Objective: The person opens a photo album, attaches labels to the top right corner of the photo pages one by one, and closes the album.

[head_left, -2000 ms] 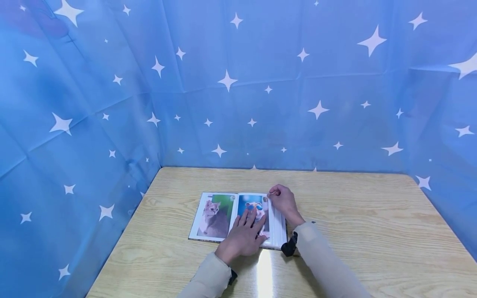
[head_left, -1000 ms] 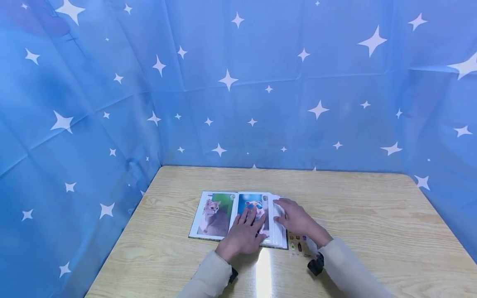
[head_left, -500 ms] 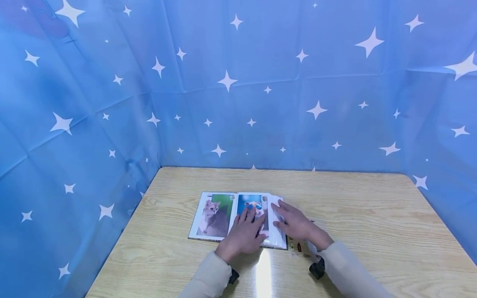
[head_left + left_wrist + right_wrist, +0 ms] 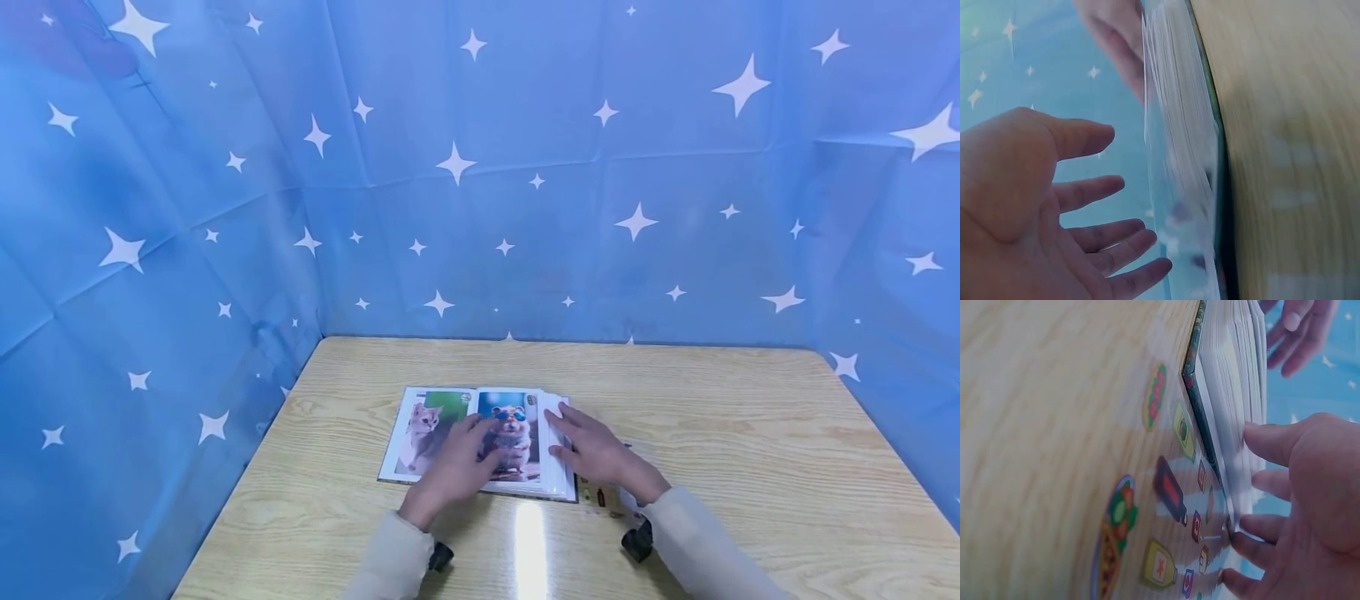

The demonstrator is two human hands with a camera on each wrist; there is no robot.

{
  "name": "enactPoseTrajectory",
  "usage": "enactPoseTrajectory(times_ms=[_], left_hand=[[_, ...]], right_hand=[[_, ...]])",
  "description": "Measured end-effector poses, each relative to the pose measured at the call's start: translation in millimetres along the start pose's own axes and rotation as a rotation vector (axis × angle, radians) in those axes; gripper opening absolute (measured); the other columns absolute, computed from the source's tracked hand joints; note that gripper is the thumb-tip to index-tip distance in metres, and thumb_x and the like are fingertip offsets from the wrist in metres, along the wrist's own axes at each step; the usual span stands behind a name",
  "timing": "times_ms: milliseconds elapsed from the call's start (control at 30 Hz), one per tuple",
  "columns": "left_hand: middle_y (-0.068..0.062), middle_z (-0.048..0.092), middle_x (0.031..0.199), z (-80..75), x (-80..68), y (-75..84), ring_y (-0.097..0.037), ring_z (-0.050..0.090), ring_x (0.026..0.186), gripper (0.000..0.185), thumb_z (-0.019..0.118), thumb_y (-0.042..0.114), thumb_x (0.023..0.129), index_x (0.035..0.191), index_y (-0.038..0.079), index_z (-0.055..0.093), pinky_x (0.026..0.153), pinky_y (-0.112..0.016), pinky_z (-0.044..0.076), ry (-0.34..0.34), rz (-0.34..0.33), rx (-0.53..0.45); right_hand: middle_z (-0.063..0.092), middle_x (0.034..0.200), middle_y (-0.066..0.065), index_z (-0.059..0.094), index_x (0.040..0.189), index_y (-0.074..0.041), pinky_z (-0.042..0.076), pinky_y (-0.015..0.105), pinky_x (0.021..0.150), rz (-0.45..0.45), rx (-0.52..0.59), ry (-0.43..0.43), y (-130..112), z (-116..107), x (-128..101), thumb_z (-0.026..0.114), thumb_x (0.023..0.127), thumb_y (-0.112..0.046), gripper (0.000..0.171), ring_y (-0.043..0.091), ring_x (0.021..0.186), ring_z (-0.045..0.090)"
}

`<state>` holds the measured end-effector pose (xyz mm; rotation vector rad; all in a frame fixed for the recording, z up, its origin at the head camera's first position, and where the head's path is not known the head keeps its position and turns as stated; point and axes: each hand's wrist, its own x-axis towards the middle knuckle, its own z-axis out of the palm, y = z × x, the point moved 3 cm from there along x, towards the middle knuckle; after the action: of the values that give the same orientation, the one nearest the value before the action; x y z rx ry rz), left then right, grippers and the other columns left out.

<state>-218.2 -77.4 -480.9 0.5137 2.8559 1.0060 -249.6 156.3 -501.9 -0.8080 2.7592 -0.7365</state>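
**Fingers flat on the open album**

Fingers point(image 4: 558, 429) of the right hand point(image 4: 596, 454) lie straight on the album's point(image 4: 480, 442) right page edges, gripping nothing. Just right of the album's near corner, under that wrist, lies a sticker sheet point(image 4: 1166, 519) of bottles and food. The left hand point(image 4: 450, 467) rests flat and relaxed across the album's middle, fingertips by the hamster photo point(image 4: 512, 437), holding nothing. The album lies open on the table point(image 4: 750, 450), with 2 photos showing; the cat photo point(image 4: 427, 433) is left of the spine.

To turn cleanly, I would pin the spread with the left hand and fan 1 leaf free. No writing is legible.
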Motion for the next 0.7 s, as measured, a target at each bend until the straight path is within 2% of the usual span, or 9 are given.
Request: enactPoseTrajectory(times_ms=[200,367,500,600,700], left_hand=[[-0.020,0.053,0.140,-19.7,-7.5,-26.1,-0.039,0.048,0.132,0.049,0.063,0.022,0.096,0.140,0.003,0.052,0.108,-0.055,0.039,0.101,-0.066,-0.064],[-0.024,0.055,0.137,-35.4,-14.7,-50.8,-0.041,0.051,0.129,0.047,0.066,0.016,0.094,0.136,-0.001,0.055,0.107,-0.055,0.040,0.206,-0.102,-0.096],[-0.024,0.062,0.126,-48.0,-20.8,-68.4,-0.036,0.062,0.111,0.046,0.065,0.015,0.094,0.137,0.000,0.054,0.090,-0.050,0.053,0.257,-0.212,-0.162],[-0.024,0.064,0.121,-56.0,-24.9,-78.8,-0.030,0.065,0.099,0.046,0.065,0.017,0.095,0.137,0.001,0.054,0.078,-0.042,0.055,0.278,-0.293,-0.198],[-0.026,0.062,0.125,-61.1,-27.9,-88.3,-0.029,0.064,0.101,0.047,0.065,0.020,0.096,0.138,0.002,0.053,0.079,-0.041,0.054,0.280,-0.351,-0.201]], right_hand=[[0.027,0.156,0.031,0.034,0.153,-0.003,0.031,0.063,0.110,0.006,0.008,0.002,-0.4,-0.3,-0.7,0.054,0.103,-0.027,0.059,0.048,0.142,0.030],[0.024,0.159,0.028,0.032,0.154,-0.005,0.028,0.062,0.112,0.024,0.026,-0.006,0.2,0.3,-1.3,0.054,0.103,-0.028,0.060,0.045,0.145,0.026],[0.023,0.159,0.027,0.031,0.155,-0.006,0.028,0.062,0.113,0.023,0.028,-0.007,0.9,0.4,-1.4,0.053,0.103,-0.029,0.061,0.045,0.145,0.025],[0.024,0.159,0.028,0.032,0.155,-0.005,0.028,0.062,0.113,0.013,0.025,-0.002,1.4,0.3,-1.3,0.053,0.103,-0.028,0.060,0.046,0.145,0.025],[0.024,0.158,0.028,0.032,0.154,-0.005,0.028,0.063,0.112,0.004,0.028,0.002,2.2,0.3,-1.7,0.053,0.103,-0.028,0.060,0.046,0.145,0.025]])
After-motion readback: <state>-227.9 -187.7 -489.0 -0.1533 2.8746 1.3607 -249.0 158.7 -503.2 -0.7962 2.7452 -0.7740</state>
